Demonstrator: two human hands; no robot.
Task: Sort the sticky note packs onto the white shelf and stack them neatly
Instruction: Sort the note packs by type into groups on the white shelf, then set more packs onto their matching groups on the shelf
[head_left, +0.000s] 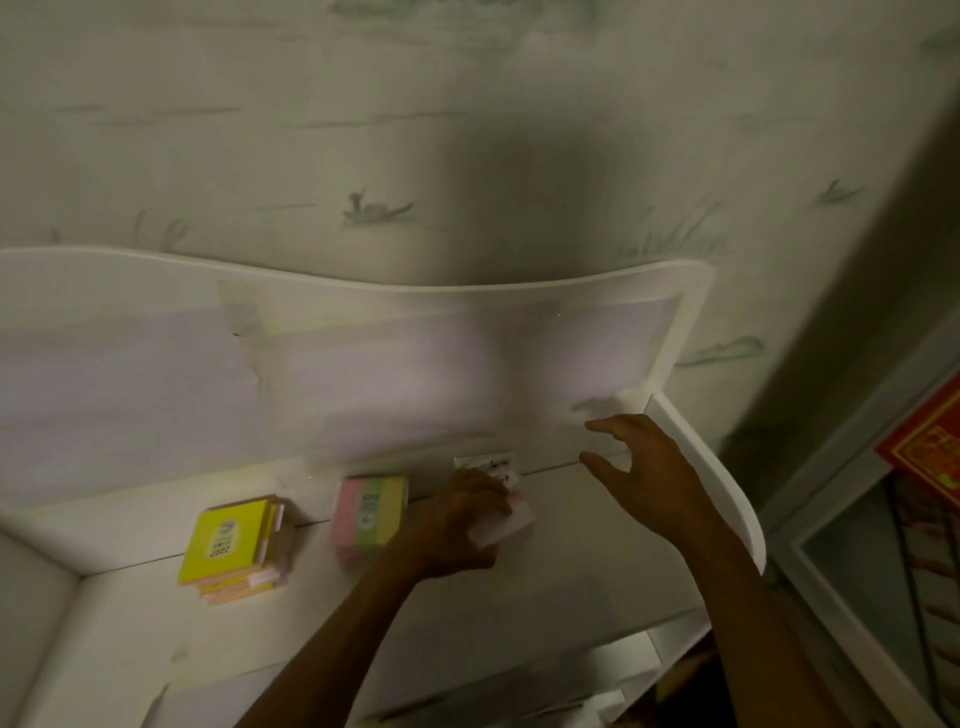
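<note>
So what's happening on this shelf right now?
A person is arranging sticky note packs on a white shelf. The left hand presses down on a white pack near the back of the shelf, while the right hand hovers open just beside it, holding nothing. Further left sit a yellow stack and a pink, green and yellow stack, each standing apart.

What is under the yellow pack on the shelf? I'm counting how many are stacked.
Under the yellow pack, orange and yellow pack edges stick out, slightly askew. The exact number is hidden.
</note>
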